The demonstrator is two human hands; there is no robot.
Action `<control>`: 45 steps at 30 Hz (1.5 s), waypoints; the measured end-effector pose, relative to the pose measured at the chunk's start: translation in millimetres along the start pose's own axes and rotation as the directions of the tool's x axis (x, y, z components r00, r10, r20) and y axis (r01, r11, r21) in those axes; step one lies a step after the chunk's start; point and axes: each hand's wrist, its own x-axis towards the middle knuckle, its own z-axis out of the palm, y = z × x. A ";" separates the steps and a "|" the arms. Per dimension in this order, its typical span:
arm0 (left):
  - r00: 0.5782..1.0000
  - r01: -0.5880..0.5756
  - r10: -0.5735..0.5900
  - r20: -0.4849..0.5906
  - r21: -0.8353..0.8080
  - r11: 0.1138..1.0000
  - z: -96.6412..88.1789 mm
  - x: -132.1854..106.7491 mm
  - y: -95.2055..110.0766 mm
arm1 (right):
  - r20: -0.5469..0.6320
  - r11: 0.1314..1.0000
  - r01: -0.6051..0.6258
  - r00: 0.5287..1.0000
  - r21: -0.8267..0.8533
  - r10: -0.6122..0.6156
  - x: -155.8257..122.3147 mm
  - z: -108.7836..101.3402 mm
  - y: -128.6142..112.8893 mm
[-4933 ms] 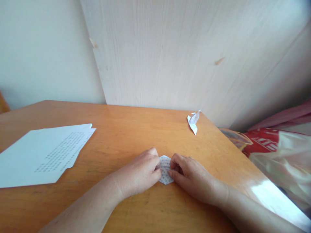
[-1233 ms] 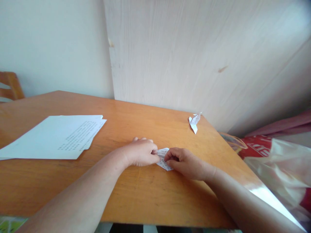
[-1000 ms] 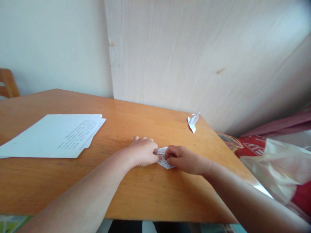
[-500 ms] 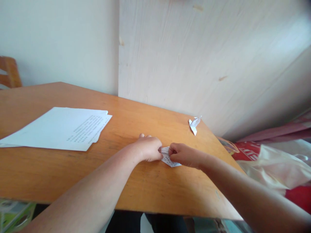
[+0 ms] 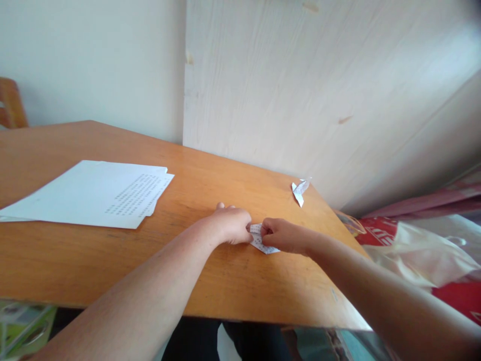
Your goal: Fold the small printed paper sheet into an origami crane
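A small folded piece of printed paper [image 5: 258, 243] lies on the wooden table between my two hands. At its left edge, my left hand [image 5: 233, 225] grips the paper with thumb and finger, while its other fingers rest on the tabletop. My right hand [image 5: 280, 234] is curled, with thumb and fingers closed on the paper's right part and covering much of it. Farther back, near the table's right edge, sits a folded paper figure [image 5: 299, 191] with pointed parts, touched by neither hand.
A stack of white sheets [image 5: 93, 193], partly printed, lies on the table [image 5: 210, 175] at left. A pale wall panel [image 5: 263, 90] stands behind the table. Red and white bags [image 5: 409, 250] are beyond its right edge, and a wooden chair [image 5: 13, 103] is at far left.
The camera view has tipped down slightly, so everything sits a little higher in the picture. Both hands keep nearly the same hold on the folded paper.
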 end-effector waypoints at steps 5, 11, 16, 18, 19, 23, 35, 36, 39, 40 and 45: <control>1.000 -0.002 0.002 0.018 -0.007 1.000 0.1 0.6 -1.7 | 0.046 0.999 0.041 0.998 0.013 -0.042 -0.9 -4.4 3.2; 1.000 -0.002 0.002 0.016 0.008 1.000 0.1 0.8 -2.3 | 0.061 1.000 0.005 0.998 -0.016 -0.004 -0.9 -8.8 -5.2; 1.000 0.013 -0.013 0.024 0.000 1.000 0.7 1.7 -3.2 | 0.091 0.997 -0.035 0.995 -0.066 0.041 1.3 -10.4 -10.0; 0.999 0.027 -0.027 0.032 -0.007 1.000 0.5 2.2 -3.8 | 0.093 0.997 -0.039 0.995 -0.068 0.045 2.6 -9.5 -9.6; 0.999 0.031 -0.030 0.035 -0.013 0.999 0.2 2.3 -4.1 | 0.089 0.997 -0.042 0.995 -0.071 0.048 3.3 -8.8 -9.3; 0.997 0.039 -0.036 0.062 -0.050 0.998 -2.2 1.7 -6.2 | 0.080 0.995 -0.045 0.995 -0.090 0.052 6.1 -6.1 -8.0; 0.994 0.049 -0.040 0.099 -0.087 0.995 -3.2 1.8 -10.4 | 0.056 0.986 -0.085 0.994 -0.143 0.094 10.8 -3.3 -13.9; 0.994 0.047 -0.038 0.098 -0.087 0.995 -3.0 2.1 -10.5 | 0.052 0.986 -0.089 0.994 -0.140 0.097 11.1 -2.8 -14.4; 0.995 0.039 -0.031 0.094 -0.089 0.995 -2.4 3.5 -11.3 | 0.041 0.986 -0.087 0.995 -0.143 0.094 10.2 -2.7 -15.6; 0.995 0.037 -0.029 0.091 -0.089 0.995 -2.0 4.0 -11.6 | 0.045 0.986 -0.078 0.995 -0.149 0.086 9.2 -3.2 -16.1; 0.998 0.037 -0.034 0.049 -0.056 0.998 1.7 6.1 -11.0 | 0.078 0.989 -0.057 0.995 -0.139 0.068 3.3 -8.4 -16.9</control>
